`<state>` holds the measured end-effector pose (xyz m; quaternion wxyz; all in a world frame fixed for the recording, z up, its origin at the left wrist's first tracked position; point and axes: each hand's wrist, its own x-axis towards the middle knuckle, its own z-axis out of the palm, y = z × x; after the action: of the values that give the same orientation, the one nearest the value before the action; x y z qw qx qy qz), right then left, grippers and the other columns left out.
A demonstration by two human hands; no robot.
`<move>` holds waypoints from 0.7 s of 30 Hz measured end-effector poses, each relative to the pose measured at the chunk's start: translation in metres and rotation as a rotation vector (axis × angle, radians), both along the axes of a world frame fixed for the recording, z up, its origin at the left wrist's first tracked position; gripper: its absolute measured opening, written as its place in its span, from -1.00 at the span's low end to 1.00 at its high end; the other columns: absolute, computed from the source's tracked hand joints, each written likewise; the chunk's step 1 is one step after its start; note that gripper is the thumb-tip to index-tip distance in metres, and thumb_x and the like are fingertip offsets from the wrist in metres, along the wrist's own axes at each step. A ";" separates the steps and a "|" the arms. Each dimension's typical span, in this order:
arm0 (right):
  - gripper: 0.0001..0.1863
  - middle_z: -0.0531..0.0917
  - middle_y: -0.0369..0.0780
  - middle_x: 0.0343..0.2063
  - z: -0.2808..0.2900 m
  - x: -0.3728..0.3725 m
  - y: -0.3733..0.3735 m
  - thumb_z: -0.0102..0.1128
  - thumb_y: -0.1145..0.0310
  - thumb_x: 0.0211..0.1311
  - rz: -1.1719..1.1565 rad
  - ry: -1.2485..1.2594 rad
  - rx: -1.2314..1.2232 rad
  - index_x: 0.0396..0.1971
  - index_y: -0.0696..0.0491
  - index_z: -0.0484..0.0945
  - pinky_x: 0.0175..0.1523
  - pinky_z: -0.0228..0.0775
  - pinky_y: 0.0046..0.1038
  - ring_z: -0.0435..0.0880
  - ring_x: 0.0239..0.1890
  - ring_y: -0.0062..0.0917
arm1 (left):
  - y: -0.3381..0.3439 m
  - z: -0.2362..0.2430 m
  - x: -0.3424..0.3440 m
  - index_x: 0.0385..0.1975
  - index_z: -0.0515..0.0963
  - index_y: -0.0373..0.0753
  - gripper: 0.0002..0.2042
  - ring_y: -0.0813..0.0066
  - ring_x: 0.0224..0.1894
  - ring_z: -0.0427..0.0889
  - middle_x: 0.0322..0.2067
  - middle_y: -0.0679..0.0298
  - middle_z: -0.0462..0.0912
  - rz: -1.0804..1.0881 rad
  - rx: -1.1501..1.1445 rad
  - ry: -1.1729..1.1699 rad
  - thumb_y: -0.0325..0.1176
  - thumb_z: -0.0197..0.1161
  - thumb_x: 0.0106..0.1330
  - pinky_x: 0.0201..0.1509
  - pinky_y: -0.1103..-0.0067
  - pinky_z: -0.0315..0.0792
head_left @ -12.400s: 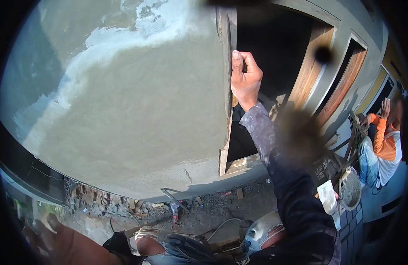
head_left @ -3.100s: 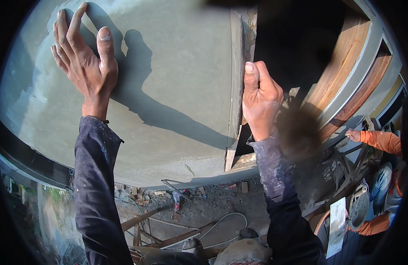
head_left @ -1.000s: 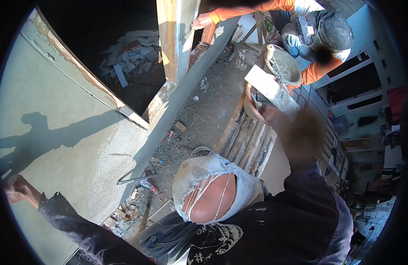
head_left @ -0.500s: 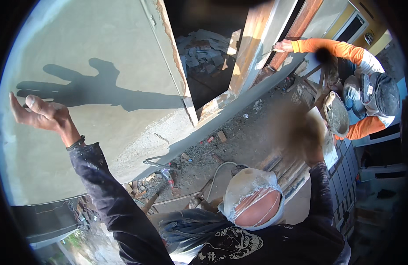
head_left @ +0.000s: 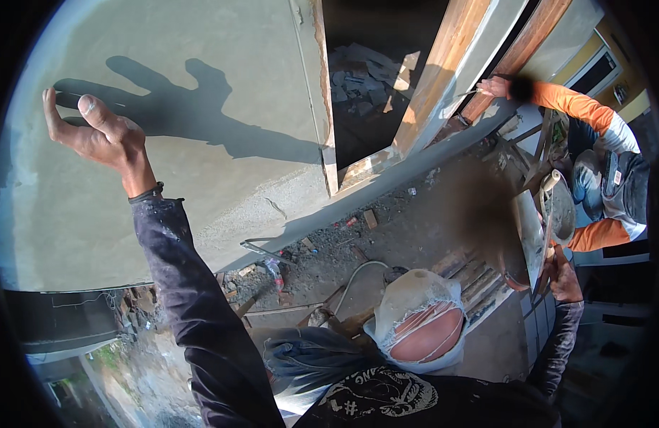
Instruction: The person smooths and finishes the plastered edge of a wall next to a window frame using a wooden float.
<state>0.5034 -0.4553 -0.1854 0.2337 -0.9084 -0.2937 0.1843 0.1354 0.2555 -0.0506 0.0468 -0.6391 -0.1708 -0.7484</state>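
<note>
My left hand [head_left: 108,139] is raised with fingers apart and curved beside the grey plastered wall [head_left: 201,32], where its shadow falls; whether it touches the plaster cannot be told. At the right, my right hand [head_left: 563,278] has its fingers closed round the handle of a flat metal trowel [head_left: 529,228]. Just beyond the trowel are a bucket [head_left: 563,214] holding grey material and a wooden-handled tool [head_left: 552,178] lying in it. A dark blurred patch hides part of the space left of the trowel.
A co-worker [head_left: 618,185] in orange sleeves crouches at right, reaching to a wooden frame [head_left: 472,100]. An opening [head_left: 361,135] shows broken sheets inside. Below are rubble [head_left: 372,219], a hose [head_left: 358,274], planks [head_left: 472,285] and my torn-jeans knee [head_left: 422,335].
My right hand has left the wall edge it gripped earlier and is now on the trowel. My left hand has risen along the wall since a second ago; the view has turned back toward the wall.
</note>
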 end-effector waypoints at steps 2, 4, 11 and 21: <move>-0.54 0.69 0.03 -0.28 -0.004 0.010 -0.027 0.27 0.22 0.38 0.041 0.153 0.040 0.16 0.10 0.42 -0.13 0.48 -0.15 0.72 -0.19 -0.07 | -0.002 0.000 0.000 0.37 0.25 -0.34 -0.33 0.54 -0.21 0.50 -0.02 0.18 0.46 0.017 -0.038 -0.003 0.10 0.08 0.50 -0.06 0.59 0.43; -0.58 0.73 0.04 -0.31 -0.008 0.011 -0.037 0.35 0.17 0.25 0.031 -0.037 -0.426 -0.02 0.13 0.58 -0.15 0.50 -0.16 0.76 -0.22 -0.10 | 0.000 -0.001 0.003 0.38 0.25 -0.34 -0.31 0.54 -0.23 0.50 -0.06 0.19 0.47 0.041 -0.062 -0.003 0.12 0.08 0.49 -0.09 0.59 0.43; -0.66 0.75 0.04 -0.18 -0.014 0.002 -0.016 0.32 0.13 0.21 0.009 0.146 -0.835 -0.19 0.10 0.73 0.04 0.54 -0.14 0.73 -0.09 -0.01 | 0.003 -0.002 -0.002 0.38 0.25 -0.34 -0.30 0.55 -0.30 0.49 -0.14 0.21 0.49 0.060 -0.013 0.015 0.13 0.06 0.49 -0.18 0.61 0.42; -0.58 0.76 0.01 -0.34 -0.002 -0.015 -0.001 0.16 -0.01 0.36 -0.072 0.126 -0.803 -0.24 0.05 0.77 -0.04 0.56 -0.14 0.76 -0.22 -0.01 | -0.007 -0.002 0.010 0.36 0.27 -0.29 -0.37 0.53 -0.22 0.53 -0.01 0.19 0.49 -0.057 -0.037 0.015 0.05 0.11 0.50 -0.10 0.58 0.48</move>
<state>0.4880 -0.4568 -0.1870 -0.1157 -0.9241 -0.1517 0.3312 0.1456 0.2489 -0.0526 0.0147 -0.6502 -0.1660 -0.7412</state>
